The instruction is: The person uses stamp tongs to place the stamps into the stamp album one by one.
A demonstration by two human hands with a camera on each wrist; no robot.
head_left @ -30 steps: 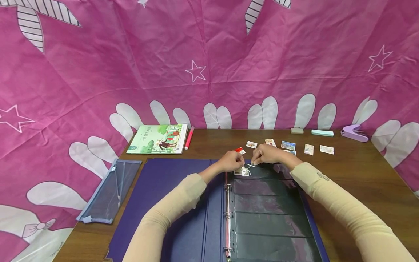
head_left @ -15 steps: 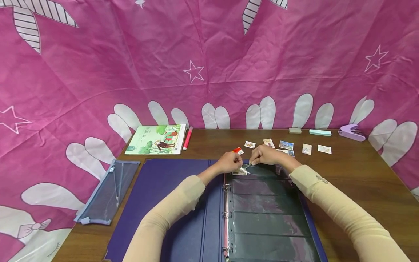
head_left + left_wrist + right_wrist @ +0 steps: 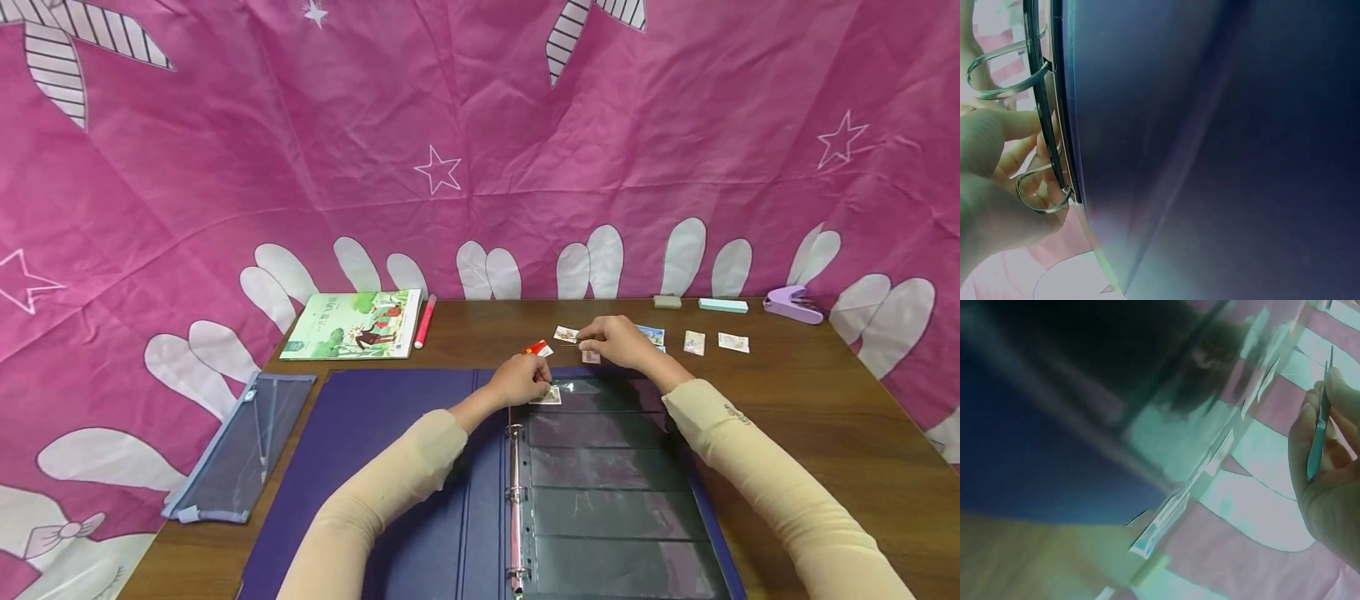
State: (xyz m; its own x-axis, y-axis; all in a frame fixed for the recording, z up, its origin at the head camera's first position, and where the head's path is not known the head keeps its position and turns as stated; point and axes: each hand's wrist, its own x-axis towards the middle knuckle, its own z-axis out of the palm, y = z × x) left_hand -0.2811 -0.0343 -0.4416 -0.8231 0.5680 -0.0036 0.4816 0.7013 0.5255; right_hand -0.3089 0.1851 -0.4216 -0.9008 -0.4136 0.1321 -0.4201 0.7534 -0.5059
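Observation:
A navy ring binder lies spread on the table, its black pocket page on the right side. At the page's top left corner is a small picture stamp, partly under my left hand. The left fingers are bent against that corner; whether they pinch the pocket edge is hidden. My right hand, just beyond the page's top edge, holds slim metal tweezers, clear in the right wrist view. Beside and below its fingertips lie a stamp and a pinkish stamp.
A red stamp lies beyond the left hand, and more stamps lie to the right. Along the back stand a grey block, a teal-and-white block and a purple punch-like tool. A book, red marker and mesh pouch sit left.
My right hand has lifted from the stamp at the page's top pocket and moved up beyond the page to the loose stamps. The left hand has stayed at the page corner.

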